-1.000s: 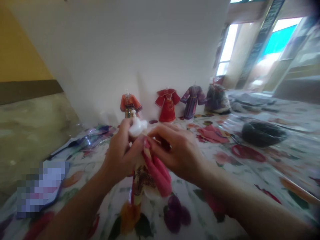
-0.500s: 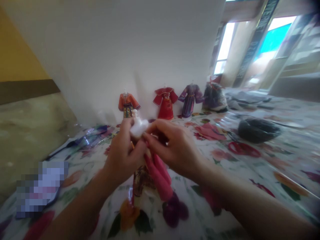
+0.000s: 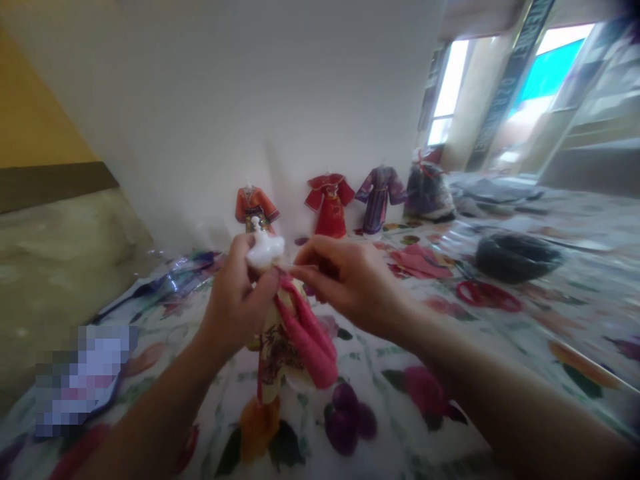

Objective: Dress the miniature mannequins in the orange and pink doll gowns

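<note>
My left hand (image 3: 235,293) is wrapped round a small white doll-like form (image 3: 266,251), its rounded top and thin neck sticking up above the fingers. From under that hand hang a pink cloth piece (image 3: 313,343) and a cream patterned cloth (image 3: 277,350). My right hand (image 3: 350,277) is just right of the form, thumb and fingers pinched together. A thin pale strand seems to run from its fingertips to the top of the pink cloth, but it is too blurred to make out.
Small dresses, orange (image 3: 255,203), red (image 3: 329,203) and purple (image 3: 379,200), stand by the white wall. Right are a tied bag (image 3: 430,190), pink cloth scraps (image 3: 421,261), red-handled scissors (image 3: 487,297) and a black bundle (image 3: 517,258). A pixelated object (image 3: 87,380) lies left.
The white form and my left hand have shifted slightly left. My right fingertips have drawn away from the form, and more of the pink and patterned cloth shows.
</note>
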`<state>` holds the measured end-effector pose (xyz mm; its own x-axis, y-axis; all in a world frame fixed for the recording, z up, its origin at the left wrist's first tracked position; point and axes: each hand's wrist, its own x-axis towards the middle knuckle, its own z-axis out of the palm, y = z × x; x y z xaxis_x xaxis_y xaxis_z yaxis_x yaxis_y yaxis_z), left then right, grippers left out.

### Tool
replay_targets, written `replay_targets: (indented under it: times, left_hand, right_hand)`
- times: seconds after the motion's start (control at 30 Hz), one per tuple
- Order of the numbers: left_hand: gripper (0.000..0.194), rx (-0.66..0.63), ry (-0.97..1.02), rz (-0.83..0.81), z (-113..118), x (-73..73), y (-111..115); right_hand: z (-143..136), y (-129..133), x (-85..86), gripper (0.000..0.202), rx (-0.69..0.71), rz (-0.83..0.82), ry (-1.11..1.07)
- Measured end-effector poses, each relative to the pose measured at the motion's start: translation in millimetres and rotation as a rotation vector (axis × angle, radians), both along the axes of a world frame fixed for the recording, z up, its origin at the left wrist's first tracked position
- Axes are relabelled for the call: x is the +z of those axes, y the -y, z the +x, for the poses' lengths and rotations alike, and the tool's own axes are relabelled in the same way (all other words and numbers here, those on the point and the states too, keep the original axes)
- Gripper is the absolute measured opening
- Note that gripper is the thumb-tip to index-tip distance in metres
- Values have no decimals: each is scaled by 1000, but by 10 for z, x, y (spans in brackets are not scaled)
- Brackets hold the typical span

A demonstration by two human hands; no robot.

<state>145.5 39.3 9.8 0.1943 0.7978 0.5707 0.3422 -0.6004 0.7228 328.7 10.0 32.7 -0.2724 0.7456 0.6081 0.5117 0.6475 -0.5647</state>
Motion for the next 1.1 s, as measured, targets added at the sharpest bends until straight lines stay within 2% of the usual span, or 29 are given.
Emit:
replay_targets:
  times: [0.43,0.67,0.87,1.0,1.1]
  left_hand:
    - [29,-20,8,29,-8,19,-10]
    - [26,45,-8,56,5,24,18]
    - [26,46,0,62,11,12,11]
    - [24,42,8,53,1,2,-12]
    - [22,29,28,39,-2,-1,-28]
  right_hand:
    - [-5,6,-6,12,3,-5,46]
    - [-69,36,-40,13,-30,61,55]
    - [-107,50,-85,14,-60,67,45]
    - [-95,39,-90,15,-39,106,64]
    - [-68,21,-65,15,-14,73,55]
